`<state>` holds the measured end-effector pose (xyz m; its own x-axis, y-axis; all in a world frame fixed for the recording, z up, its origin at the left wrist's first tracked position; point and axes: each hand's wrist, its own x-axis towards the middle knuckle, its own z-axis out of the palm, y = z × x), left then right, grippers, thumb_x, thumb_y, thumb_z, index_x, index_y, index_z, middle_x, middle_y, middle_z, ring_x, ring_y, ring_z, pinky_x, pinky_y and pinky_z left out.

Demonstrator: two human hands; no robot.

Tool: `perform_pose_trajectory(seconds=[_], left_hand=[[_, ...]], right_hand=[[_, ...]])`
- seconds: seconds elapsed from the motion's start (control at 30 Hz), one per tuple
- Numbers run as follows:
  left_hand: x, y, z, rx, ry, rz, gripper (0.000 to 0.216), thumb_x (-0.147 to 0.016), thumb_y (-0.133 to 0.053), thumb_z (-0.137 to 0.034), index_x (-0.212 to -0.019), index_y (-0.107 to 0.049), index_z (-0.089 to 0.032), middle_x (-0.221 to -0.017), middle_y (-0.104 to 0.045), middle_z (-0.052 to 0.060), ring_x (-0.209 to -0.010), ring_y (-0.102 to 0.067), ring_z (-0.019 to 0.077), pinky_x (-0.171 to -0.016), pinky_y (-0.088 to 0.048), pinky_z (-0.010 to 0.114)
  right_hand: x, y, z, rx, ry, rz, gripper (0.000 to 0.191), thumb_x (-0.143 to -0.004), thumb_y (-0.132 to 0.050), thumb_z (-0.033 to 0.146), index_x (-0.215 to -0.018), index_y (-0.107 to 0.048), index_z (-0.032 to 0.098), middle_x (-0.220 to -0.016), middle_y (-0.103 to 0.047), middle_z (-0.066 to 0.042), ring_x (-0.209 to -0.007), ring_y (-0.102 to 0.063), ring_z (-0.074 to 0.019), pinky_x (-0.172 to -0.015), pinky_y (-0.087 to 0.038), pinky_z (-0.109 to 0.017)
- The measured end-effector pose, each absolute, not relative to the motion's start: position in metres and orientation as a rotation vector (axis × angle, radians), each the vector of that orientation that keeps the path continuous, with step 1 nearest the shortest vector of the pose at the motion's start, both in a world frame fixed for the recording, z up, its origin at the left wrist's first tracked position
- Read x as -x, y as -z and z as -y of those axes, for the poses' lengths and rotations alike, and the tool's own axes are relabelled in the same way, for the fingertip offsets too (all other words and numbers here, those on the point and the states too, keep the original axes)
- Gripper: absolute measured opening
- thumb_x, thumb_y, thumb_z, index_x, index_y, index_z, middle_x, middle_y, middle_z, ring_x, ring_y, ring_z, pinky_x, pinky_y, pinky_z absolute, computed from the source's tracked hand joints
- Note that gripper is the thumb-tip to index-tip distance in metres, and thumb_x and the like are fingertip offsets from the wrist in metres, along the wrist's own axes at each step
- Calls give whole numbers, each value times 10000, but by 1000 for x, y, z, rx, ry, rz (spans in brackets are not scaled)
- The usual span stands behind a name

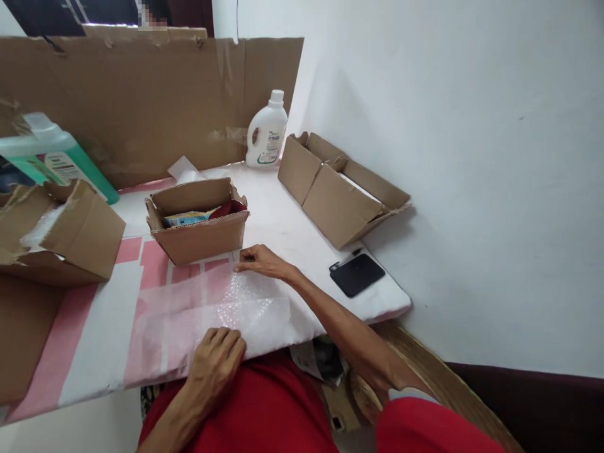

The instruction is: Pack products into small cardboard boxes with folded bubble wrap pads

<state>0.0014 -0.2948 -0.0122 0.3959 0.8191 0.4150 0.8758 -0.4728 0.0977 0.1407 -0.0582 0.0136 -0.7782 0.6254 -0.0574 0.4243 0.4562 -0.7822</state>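
Observation:
A clear sheet of bubble wrap point(245, 305) lies spread over the near part of the table. My right hand point(262, 261) reaches to its far edge, thumb and forefinger closed in a pinch on it. At the table's front edge my left hand point(219, 349) rests on the near side of the sheet, its fingers curled and held together over the plastic; the fingertips are partly hidden. Just beyond my right hand stands an open cardboard box point(207, 242) with colourful packets point(191, 218) inside.
Other cardboard boxes stand at the left point(94, 242) and back right point(325, 195). A white jug point(268, 135) and a green liquid bottle point(78, 163) stand before a cardboard panel point(179, 100). A black pad point(357, 275) lies at the right, near the white wall point(462, 157).

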Motion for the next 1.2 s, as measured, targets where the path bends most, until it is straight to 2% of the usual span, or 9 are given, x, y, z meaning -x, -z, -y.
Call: perform_pose_trajectory(seconds=[0.13,0.17,0.3,0.37,0.47,0.63,0.87,1.03,1.2], left_hand=[[-16,14,290,2520,603,1727,5,-899,-633,-203,-903,-634,-205,-894,-697,46,-789,-651,211,-677,-547,344],[-14,11,289,2564,670,1773,80,-900,-655,-264,-957,-645,-209,-948,-706,53,-832,-668,207,-707,-567,333],[22,0,277,2431,1104,1958,232,-971,-546,-301,-1162,-654,-224,-1126,-718,76,-1025,-697,184,-885,-578,302],[47,7,266,2177,1102,2061,344,-982,-489,-292,-1289,-624,-217,-1255,-690,112,-1181,-653,235,-1017,-535,394],[77,34,252,2079,881,2098,537,-957,-472,-326,-1474,-499,-183,-1468,-565,182,-1422,-467,335,-1183,-361,554],[89,72,246,2122,620,2133,642,-917,-422,-288,-1533,-414,-108,-1524,-489,247,-1507,-326,386,-1202,-262,638],[70,56,243,1944,512,2339,708,-982,-292,-432,-1518,-366,24,-1581,-373,303,-1516,-301,389,-1220,-224,590],[66,46,242,1888,436,2372,797,-980,-231,-532,-1513,-356,47,-1576,-381,300,-1512,-289,401,-1213,-238,568],[80,42,256,1825,376,2440,866,-959,-174,-603,-1522,-342,33,-1592,-369,274,-1512,-286,389,-1234,-189,542]], right_hand=[[-138,-14,59,1067,-901,2535,192,-920,-704,348,-895,-666,162,-890,-645,-61,-840,-578,-212,-763,-435,-320],[-138,-16,64,1103,-826,2519,192,-918,-710,329,-982,-673,152,-1008,-657,-115,-948,-584,-259,-837,-447,-370],[-123,-21,112,1021,-672,2355,387,-999,-582,412,-1278,-613,146,-1274,-616,-194,-1207,-542,-332,-1051,-419,-496],[-100,-13,150,894,-765,2234,537,-1007,-545,464,-1441,-503,150,-1407,-571,-182,-1312,-510,-315,-1122,-406,-477],[-54,9,196,831,-837,2263,840,-965,-585,532,-1594,-254,84,-1613,-367,-213,-1507,-307,-329,-1221,-322,-491],[-21,37,206,911,-731,2353,908,-953,-565,608,-1597,-235,61,-1634,-347,-190,-1533,-277,-300,-1267,-246,-481],[-76,48,174,1133,-596,2398,864,-935,-530,695,-1559,-378,117,-1637,-346,-169,-1554,-220,-336,-1265,-154,-562],[-127,51,153,1422,-566,2370,846,-997,-409,675,-1608,-273,107,-1690,-164,-158,-1583,-101,-305,-1275,-90,-524],[-151,49,148,1517,-529,2393,887,-996,-386,688,-1633,-174,108,-1700,-112,-140,-1589,-59,-269,-1280,-63,-498]])
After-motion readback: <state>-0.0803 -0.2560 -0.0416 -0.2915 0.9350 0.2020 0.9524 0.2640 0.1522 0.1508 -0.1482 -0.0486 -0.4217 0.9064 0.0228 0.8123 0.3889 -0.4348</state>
